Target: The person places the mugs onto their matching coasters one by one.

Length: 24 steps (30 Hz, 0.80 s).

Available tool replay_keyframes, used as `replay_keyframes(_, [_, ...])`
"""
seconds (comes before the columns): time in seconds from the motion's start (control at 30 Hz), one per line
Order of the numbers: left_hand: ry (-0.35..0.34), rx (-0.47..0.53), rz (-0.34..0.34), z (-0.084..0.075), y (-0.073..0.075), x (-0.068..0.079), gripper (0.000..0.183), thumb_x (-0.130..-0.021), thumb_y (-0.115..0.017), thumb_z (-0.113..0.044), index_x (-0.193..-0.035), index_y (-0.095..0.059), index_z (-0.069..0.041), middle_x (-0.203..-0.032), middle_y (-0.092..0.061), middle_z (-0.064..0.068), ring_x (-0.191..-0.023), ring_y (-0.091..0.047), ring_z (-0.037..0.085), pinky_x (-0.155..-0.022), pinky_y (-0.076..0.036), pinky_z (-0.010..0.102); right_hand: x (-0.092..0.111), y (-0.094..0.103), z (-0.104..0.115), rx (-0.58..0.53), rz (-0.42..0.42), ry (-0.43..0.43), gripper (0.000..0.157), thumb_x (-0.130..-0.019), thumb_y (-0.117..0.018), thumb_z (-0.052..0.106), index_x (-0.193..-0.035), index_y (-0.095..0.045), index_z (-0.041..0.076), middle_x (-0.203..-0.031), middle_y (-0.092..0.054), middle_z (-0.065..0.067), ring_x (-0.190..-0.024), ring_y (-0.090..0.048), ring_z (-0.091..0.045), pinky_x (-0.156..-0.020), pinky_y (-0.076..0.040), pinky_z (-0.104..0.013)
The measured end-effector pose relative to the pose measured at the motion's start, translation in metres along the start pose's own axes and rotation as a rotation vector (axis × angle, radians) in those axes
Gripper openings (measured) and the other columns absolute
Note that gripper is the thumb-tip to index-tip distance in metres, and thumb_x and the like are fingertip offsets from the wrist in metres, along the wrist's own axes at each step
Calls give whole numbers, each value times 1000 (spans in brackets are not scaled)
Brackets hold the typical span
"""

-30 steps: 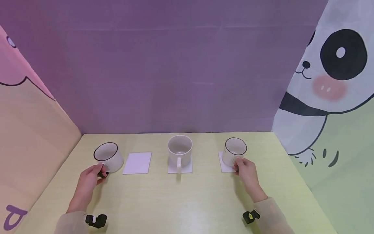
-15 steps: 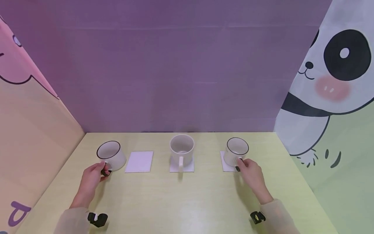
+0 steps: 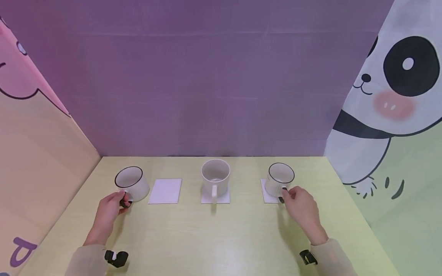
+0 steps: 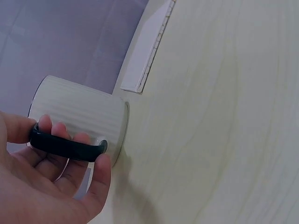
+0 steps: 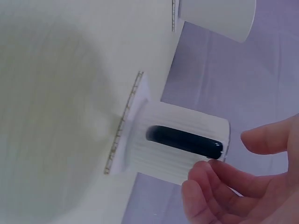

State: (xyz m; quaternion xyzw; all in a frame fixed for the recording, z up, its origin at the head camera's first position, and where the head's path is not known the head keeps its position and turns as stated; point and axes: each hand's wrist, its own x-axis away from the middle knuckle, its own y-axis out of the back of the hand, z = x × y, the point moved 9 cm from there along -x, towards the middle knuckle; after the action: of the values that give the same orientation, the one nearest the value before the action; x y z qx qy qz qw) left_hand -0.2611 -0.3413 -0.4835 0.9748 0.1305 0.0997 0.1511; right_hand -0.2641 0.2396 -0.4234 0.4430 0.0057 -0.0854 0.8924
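Observation:
At the left of the table, my left hand [image 3: 108, 212] grips the black handle [image 4: 65, 145] of a white mug [image 3: 138, 188] with a dark rim. Its fingers pass through the handle, and the mug stands upright beside a bare square coaster [image 3: 165, 191]. Over on the right, a second dark-rimmed white mug [image 3: 274, 188] rests on a white coaster [image 5: 122, 133]. My right hand [image 3: 304, 209] is close to that mug's black handle [image 5: 184, 141]; the thumb stands apart from it and the loosely bent fingers lie beside it.
Between the two hands, an all-white mug [image 3: 208, 186] with its handle toward me stands on another coaster [image 3: 225, 198]. A purple backdrop [image 3: 214, 96] rises behind the table [image 3: 221, 237], with printed panels on both sides.
My right hand has let go of the right mug's handle and drawn back slightly to the right. The left hand keeps its grip; the head view has shifted a little.

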Motion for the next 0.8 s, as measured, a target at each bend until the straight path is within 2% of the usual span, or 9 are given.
replay_keyframes(0.2, [13,-1,-35,0,2,2,47,-111,-35,-32,-106,-58,8,-87,-58,0,-86,-54,13,-76,-51,25,3,8,12,-5,-44,42,35,-101,-55,29,-108,-66,-3,-96,-67,-15,-82,-62,-29,-67,-49,-44])
replay_keyframes(0.3, [21,27,-28,1,1,2,46,-111,-37,-32,-104,-59,7,-86,-58,0,-85,-54,14,-76,-52,25,4,10,19,-20,-62,59,33,-101,-55,27,-108,-67,-3,-97,-67,-14,-83,-63,-29,-69,-49,-45])
replay_keyframes(0.5, [45,14,-46,4,1,3,48,-111,-35,-33,-113,-57,9,-90,-57,1,-88,-53,14,-77,-52,24,3,11,37,-75,-112,147,28,-100,-57,22,-108,-68,-3,-97,-68,-15,-88,-64,-32,-76,-50,-47])
replay_keyframes(0.8, [-5,26,-10,1,1,1,45,-111,-36,-31,-109,-59,8,-87,-58,-1,-84,-55,11,-77,-52,25,2,7,60,-140,-128,268,22,-98,-61,14,-108,-69,-4,-99,-67,-14,-91,-62,-30,-79,-49,-43])
